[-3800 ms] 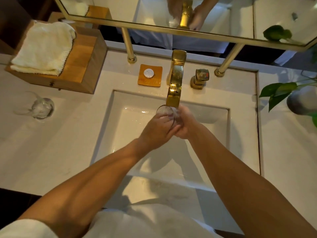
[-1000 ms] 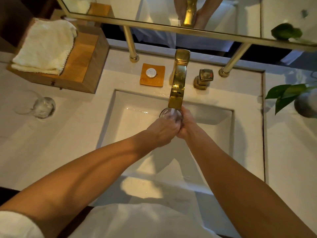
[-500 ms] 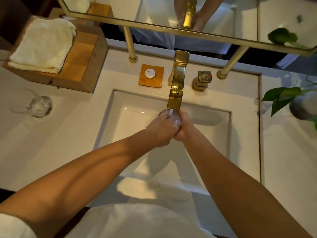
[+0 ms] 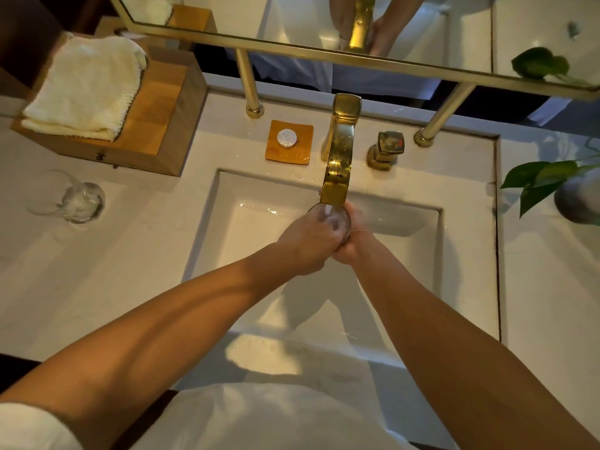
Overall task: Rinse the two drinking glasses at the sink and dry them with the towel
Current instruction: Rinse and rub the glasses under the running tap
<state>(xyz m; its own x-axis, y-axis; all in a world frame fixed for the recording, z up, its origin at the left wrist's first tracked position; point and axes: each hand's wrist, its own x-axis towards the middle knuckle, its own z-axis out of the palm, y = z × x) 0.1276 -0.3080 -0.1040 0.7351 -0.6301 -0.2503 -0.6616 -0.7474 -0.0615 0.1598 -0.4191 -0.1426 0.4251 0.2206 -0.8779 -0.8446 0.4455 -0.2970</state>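
Note:
A clear drinking glass [image 4: 329,216] is held over the sink basin [image 4: 259,241], right under the gold faucet spout [image 4: 337,177], and a thin stream of water runs into it. My left hand [image 4: 305,245] wraps it from the left. My right hand [image 4: 354,237] grips it from the right. The second glass [image 4: 79,201] stands on the counter at the far left. A folded cream towel [image 4: 86,89] lies on a wooden box [image 4: 162,125] at the back left.
A gold tap handle [image 4: 388,149] stands right of the faucet. An orange soap dish [image 4: 289,146] with a white round item sits left of it. A leafy plant [image 4: 548,183] in a round pot is at the right edge. A gold-framed mirror [image 4: 324,24] hangs above.
Both hands stay clasped around the glass under the spout. The glass has turned slightly and water now runs into it.

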